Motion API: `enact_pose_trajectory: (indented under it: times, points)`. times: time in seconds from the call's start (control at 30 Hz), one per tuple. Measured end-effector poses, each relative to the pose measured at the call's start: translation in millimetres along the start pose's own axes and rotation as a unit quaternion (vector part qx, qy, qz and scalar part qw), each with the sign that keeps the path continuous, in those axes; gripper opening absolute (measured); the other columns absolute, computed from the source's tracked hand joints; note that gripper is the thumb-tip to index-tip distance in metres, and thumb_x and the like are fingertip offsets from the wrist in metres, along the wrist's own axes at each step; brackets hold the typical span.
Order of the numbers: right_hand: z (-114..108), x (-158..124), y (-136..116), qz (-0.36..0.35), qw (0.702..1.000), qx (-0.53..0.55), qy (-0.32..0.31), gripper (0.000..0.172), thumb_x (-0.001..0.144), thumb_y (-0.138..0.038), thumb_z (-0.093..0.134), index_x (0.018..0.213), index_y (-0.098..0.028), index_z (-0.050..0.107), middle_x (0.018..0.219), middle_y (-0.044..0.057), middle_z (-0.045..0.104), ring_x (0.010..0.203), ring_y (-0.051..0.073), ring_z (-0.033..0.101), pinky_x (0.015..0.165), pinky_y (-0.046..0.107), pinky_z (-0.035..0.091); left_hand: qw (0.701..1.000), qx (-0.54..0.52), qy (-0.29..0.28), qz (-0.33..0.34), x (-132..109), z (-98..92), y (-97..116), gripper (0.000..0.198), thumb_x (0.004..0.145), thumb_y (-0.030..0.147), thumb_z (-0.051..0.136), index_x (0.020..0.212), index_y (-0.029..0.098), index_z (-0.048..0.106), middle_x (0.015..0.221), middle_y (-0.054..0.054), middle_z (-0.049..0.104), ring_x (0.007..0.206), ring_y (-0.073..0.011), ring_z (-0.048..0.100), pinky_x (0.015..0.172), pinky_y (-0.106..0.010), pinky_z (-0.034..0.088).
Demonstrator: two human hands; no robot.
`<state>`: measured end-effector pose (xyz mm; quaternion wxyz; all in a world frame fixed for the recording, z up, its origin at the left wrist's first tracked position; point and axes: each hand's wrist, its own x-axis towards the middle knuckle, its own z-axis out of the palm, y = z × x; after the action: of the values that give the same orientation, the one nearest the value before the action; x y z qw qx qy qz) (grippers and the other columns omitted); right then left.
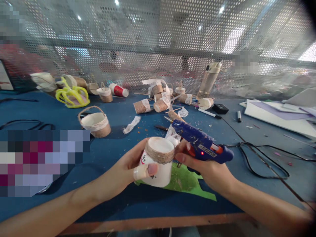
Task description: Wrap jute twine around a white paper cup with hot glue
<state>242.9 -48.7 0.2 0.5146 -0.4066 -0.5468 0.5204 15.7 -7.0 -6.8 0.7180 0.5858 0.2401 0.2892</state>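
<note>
My left hand (133,166) is wrapped round a white paper cup (159,163) held upside down. A band of brown twine circles the cup near its top, and a plaster covers my thumb. My right hand (201,164) grips a blue hot glue gun (201,141) whose red light is on. Its nozzle points up and left, away from the cup, while my right fingers touch the twine band. Both hands hover over a green paper sheet (185,184) on the blue table (118,148).
A twine-wrapped cup basket (95,123) stands to the left, with a yellow crown shape (71,96) behind it. Several wrapped cups (158,98) and lace strips lie at the back by the perforated metal screen (158,42). The gun's black cable (261,158) loops right. White and purple sheets (278,113) lie far right.
</note>
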Motion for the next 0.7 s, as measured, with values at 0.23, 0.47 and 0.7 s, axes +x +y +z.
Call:
enact_pose_trajectory:
  times: [0.23,0.47,0.7]
  points:
    - [0.4,0.1,0.1,0.007,1.0,-0.002,-0.006,0.01,0.083,-0.024,0.074,0.076,-0.021,0.067,0.071,-0.002,0.065,0.069,0.012,0.061,0.067,0.026,0.052,1.0,-0.007,-0.002,-0.006,0.5,-2.2,-4.9,0.047,0.087,0.039,0.069,0.132,0.035,0.058,0.128,-0.001,0.067,0.118,-0.0234,0.058,0.095,-0.028,0.046]
    - [0.1,-0.7,0.2,0.003,1.0,-0.013,0.0,0.014,0.082,-0.026,0.077,0.074,-0.021,0.066,0.072,-0.003,0.066,0.07,0.011,0.062,0.069,0.024,0.051,1.0,-0.016,-0.005,-0.014,-1.4,-2.0,-6.2,0.048,0.087,0.039,0.069,0.134,0.033,0.057,0.132,-0.002,0.065,0.124,-0.0269,0.055,0.095,-0.03,0.046]
    - [2.8,-0.8,1.4,0.01,0.999,-0.024,0.036,0.019,0.077,-0.026,0.081,0.075,-0.019,0.063,0.071,-0.002,0.067,0.069,0.012,0.063,0.068,0.026,0.052,1.0,0.016,0.0,-0.025,1.7,-2.0,-2.5,0.049,0.086,0.042,0.069,0.133,0.032,0.057,0.128,-0.002,0.067,0.12,-0.0266,0.057,0.092,-0.029,0.045]
